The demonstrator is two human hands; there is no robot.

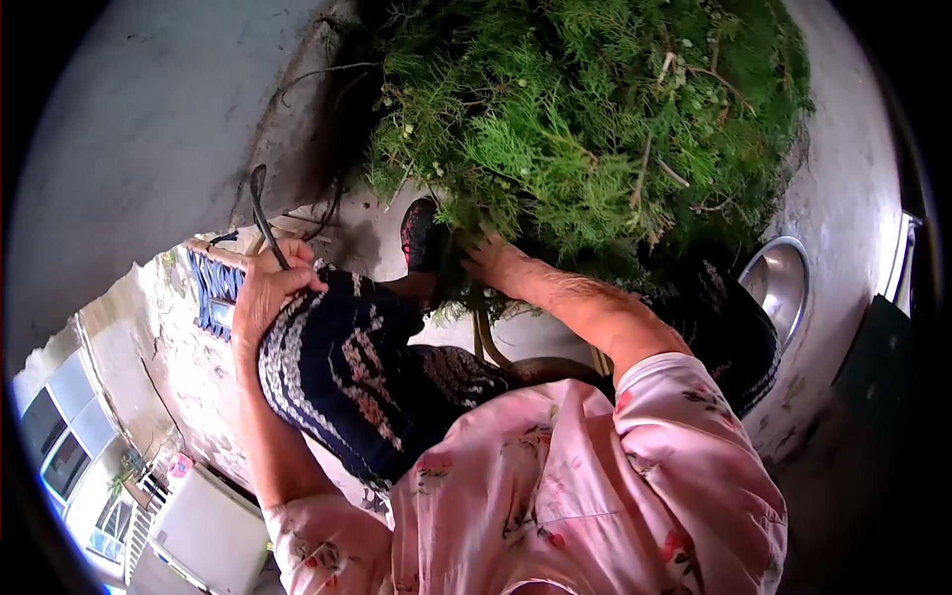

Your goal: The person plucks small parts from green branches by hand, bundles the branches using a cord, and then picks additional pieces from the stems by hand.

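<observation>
My left hand is closed around a thin, dark, curved tool. The tool's upper end points away from me, and its kind is not clear from here. That hand is beside my knee, over the dark patterned trousers. On the other side, my right hand reaches to the lower edge of a big heap of green conifer branches. Its fingers look apart among the sprigs, partly hidden by shade and leaves. Small round cones and bare brown twigs show in the heap.
A metal basin stands right of the heap. A rough grey slab rises at upper left, with a blue woven seat below it. A dark shoe is on the floor. A white cabinet stands at lower left.
</observation>
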